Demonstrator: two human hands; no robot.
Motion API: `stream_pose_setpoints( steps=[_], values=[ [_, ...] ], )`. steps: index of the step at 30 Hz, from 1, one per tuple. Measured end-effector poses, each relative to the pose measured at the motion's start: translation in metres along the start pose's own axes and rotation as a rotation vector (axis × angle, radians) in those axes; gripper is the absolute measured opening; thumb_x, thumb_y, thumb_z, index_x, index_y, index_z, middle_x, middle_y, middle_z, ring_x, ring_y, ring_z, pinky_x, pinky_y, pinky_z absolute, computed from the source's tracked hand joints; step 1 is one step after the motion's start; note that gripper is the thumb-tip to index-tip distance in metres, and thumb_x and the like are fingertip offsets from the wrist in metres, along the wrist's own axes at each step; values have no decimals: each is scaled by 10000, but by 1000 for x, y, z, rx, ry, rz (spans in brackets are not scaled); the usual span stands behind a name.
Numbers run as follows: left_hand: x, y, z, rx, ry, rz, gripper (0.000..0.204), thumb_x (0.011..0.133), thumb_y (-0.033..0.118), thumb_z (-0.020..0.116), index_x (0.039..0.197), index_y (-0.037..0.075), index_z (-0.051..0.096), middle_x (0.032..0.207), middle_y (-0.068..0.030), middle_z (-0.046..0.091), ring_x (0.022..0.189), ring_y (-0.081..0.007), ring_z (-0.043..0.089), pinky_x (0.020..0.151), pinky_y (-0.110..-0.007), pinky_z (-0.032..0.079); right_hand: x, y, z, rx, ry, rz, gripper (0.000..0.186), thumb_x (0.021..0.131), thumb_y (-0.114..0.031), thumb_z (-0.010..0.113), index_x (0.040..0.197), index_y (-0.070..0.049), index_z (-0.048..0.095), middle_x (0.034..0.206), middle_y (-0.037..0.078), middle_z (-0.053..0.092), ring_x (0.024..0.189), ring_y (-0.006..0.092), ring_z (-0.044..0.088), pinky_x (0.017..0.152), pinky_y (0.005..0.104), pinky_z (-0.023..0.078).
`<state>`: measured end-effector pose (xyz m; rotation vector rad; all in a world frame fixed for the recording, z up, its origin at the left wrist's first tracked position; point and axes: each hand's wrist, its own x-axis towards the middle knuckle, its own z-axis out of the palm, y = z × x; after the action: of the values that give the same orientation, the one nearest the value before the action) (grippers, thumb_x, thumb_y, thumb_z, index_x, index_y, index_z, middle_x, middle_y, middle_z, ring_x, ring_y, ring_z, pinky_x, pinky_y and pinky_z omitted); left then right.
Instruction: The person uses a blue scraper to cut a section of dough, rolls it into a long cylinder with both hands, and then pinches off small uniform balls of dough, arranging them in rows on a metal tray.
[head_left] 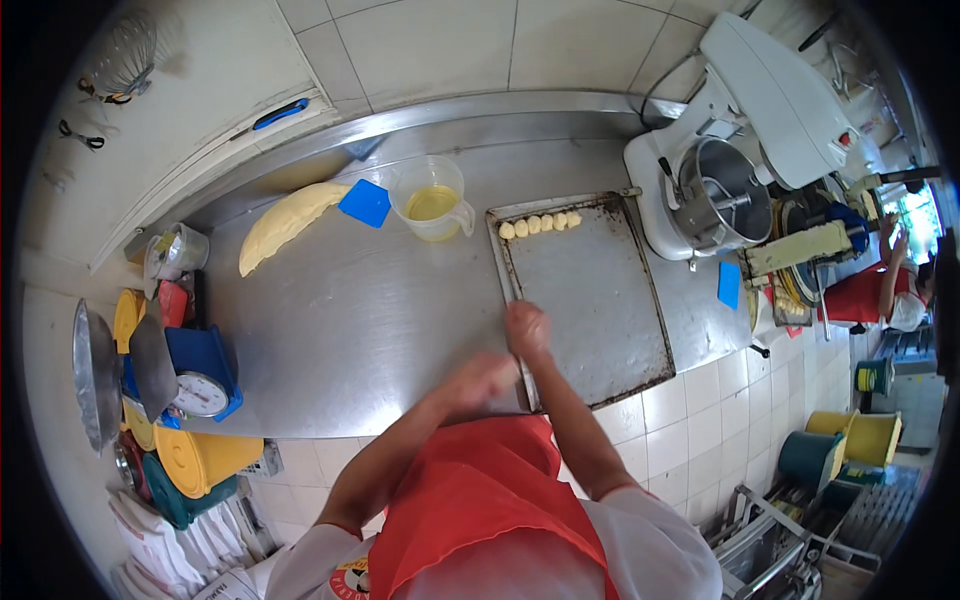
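Observation:
My left hand [480,378] is smeared by motion over the steel worktop, near the baking tray's lower left. My right hand [528,326] has curled fingers over the left edge of the worn baking tray [590,310]; what it holds, if anything, is hidden. A row of several small dough pieces [540,223] lies along the tray's top. Above and left of my hands are a clear jug [430,205] of yellow liquid, a blue scraper [364,205] and a long slab of pale dough [285,225].
A white stand mixer [660,200] stands right of the tray, beside another blue scraper [728,286]. A dial scale [200,390], bowls and yellow tubs [190,460] crowd the left end. A co-worker in a red apron [865,290] is at far right. A metal rack [770,560] is at lower right.

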<state>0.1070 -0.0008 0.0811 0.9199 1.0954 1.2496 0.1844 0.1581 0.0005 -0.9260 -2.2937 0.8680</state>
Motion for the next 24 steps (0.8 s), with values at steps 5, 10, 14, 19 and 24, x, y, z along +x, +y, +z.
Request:
stream_pose_setpoints(
  steps=[5,10,14,19,24],
  values=[
    [-20,107,29,297,-219,-165,347,1031,269,469,814,22,581,728,-37,561,708,-142,504,694,-322,449,70,54,3,-85,-5,226,214,902,-178,581,819,-3,673,824,237,656,769,429,615,747,478,504],
    [-72,32,-20,502,391,-466,371,1013,316,481,798,29,579,713,-41,556,689,-138,489,665,-324,440,113,45,18,0,161,211,162,826,-121,671,924,5,696,834,194,678,784,361,655,763,435,523],
    [-105,2,-31,390,469,-545,375,1011,315,488,760,43,544,673,2,503,642,-105,453,611,-300,409,128,31,30,47,72,259,235,796,-144,726,975,5,694,853,208,668,814,360,660,766,436,526],
    [-121,-22,-42,327,632,-567,378,986,317,547,810,-13,604,699,-62,596,676,-139,536,656,-323,457,141,26,47,-209,98,153,345,789,-263,789,986,0,684,890,208,658,837,381,647,752,464,517],
    [-175,-5,-84,212,897,-597,210,904,196,698,921,-4,635,790,-81,696,655,-111,579,613,-282,483,80,-29,45,-111,171,133,249,829,-204,757,951,0,684,862,179,661,793,354,651,713,448,522]
  ],
)
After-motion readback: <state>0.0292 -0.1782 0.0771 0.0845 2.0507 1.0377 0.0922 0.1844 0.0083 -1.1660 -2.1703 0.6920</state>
